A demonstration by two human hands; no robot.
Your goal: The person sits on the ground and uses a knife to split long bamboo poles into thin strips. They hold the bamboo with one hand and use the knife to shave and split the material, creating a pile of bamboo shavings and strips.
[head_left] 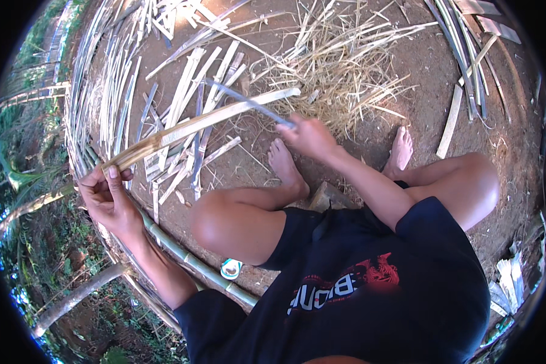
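Observation:
My left hand (110,197) pinches the near left end of a long split bamboo strip (203,123), with the thumb on top. The strip slants up and away to the right, pale along most of its length and browner near the hand. In my right hand (309,141) is a knife (233,94), its handle hidden in the closed fingers. Its long grey blade points to the far left and crosses the strip near the far end. Whether the edge touches the bamboo I cannot tell.
Cut bamboo strips (103,91) lie in rows on the left. Thin shavings (340,67) are heaped ahead of my bare feet. More strips (467,60) lie at the far right. A green bamboo pole (191,261) runs along the left edge, beside a small white-and-green item (230,268).

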